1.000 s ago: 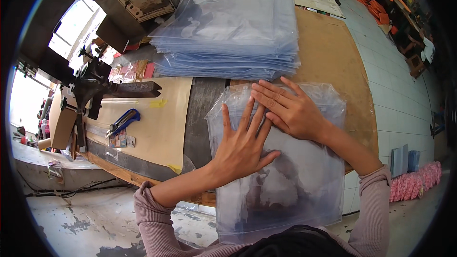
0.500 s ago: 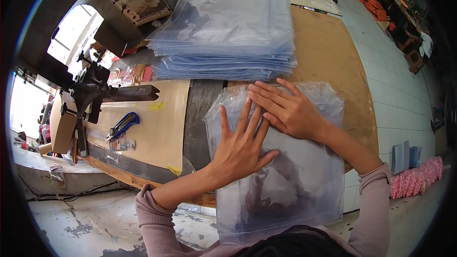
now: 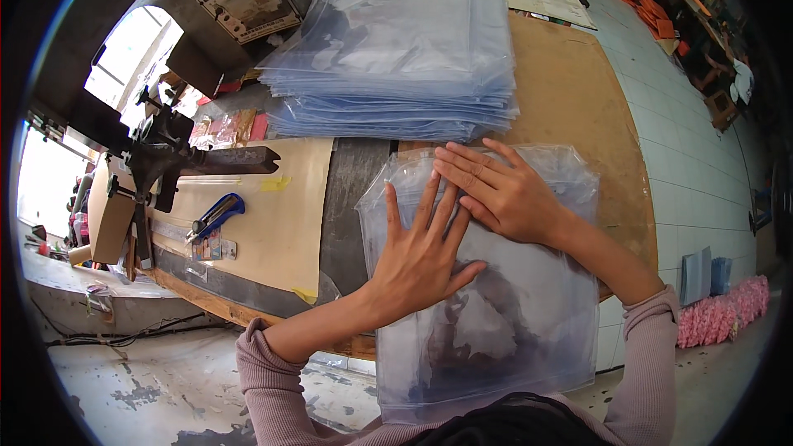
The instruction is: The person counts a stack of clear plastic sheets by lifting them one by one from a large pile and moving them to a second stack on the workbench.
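Head view: left hand (image 3: 417, 260), fingers spread, and right hand (image 3: 512, 202), fingers nearly together, both laid flat on clear plastic sheeting (image 3: 549, 314) overhanging the table (image 3: 607, 107); even pressure seems advisable.

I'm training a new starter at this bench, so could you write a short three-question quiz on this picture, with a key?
1. Multiple choice: what do the left hand and right hand rest on?
A) a bare wooden board
B) clear plastic
C) a pink bundle

2. True or false: the blue-handled cutter lies to the left of both hands.

3. Short answer: seen from the person, where is the tall stack of plastic relative to the hands?

Key
1. B
2. True
3. Beyond the hands, farther from the person
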### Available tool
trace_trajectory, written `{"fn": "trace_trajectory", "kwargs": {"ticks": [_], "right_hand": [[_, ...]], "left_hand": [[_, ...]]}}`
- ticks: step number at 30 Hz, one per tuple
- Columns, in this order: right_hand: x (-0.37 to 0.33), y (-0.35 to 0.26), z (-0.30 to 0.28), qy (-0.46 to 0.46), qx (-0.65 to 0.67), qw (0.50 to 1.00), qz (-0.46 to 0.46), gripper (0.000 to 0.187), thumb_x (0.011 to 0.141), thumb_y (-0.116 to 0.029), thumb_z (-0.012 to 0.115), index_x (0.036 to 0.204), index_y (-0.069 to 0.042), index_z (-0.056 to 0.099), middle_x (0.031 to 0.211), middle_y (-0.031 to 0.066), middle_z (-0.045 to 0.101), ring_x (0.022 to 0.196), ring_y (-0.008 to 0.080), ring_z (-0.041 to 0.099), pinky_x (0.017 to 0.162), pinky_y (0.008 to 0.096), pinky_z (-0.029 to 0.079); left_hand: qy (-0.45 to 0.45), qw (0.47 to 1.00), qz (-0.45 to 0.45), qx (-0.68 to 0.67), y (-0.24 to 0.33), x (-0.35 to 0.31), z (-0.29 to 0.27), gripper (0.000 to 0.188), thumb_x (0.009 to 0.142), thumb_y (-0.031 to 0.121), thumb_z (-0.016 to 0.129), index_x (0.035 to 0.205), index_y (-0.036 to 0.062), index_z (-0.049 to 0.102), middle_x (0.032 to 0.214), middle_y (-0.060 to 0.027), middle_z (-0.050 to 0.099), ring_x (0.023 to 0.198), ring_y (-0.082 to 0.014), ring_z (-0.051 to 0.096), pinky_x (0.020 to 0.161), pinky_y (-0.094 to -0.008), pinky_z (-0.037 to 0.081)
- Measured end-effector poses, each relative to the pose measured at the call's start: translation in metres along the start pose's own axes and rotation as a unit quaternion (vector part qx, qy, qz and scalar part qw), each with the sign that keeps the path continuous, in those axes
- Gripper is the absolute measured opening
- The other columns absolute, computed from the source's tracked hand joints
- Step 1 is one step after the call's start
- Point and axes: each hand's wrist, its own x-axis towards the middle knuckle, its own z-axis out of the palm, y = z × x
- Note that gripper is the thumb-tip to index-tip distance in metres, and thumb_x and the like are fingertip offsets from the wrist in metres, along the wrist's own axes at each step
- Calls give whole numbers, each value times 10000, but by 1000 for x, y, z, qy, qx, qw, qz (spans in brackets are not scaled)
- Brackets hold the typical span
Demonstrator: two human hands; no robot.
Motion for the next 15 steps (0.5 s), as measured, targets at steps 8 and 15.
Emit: {"fn": "trace_trajectory", "kwargs": {"ticks": [8,15], "right_hand": [[0,-1,0,-4,0,1000,6,439,890,-247,486,1285,-64,434,1320,62,465,1242,171,411,1006,424,302],[0,0,0,-2,4,1000,3,436,893,-249,482,1285,-64,430,1316,68,467,1239,174,414,1009,428,296]], "left_hand": [[7,1000,-3,-7,0,-1,1,691,827,540,471,1188,-49,492,1367,-273,277,1336,-384,162,956,-703,-1],[15,1000,0,-3,2,0,-3,668,804,504,524,1195,-36,480,1345,-254,315,1339,-373,166,961,-702,66]]}}
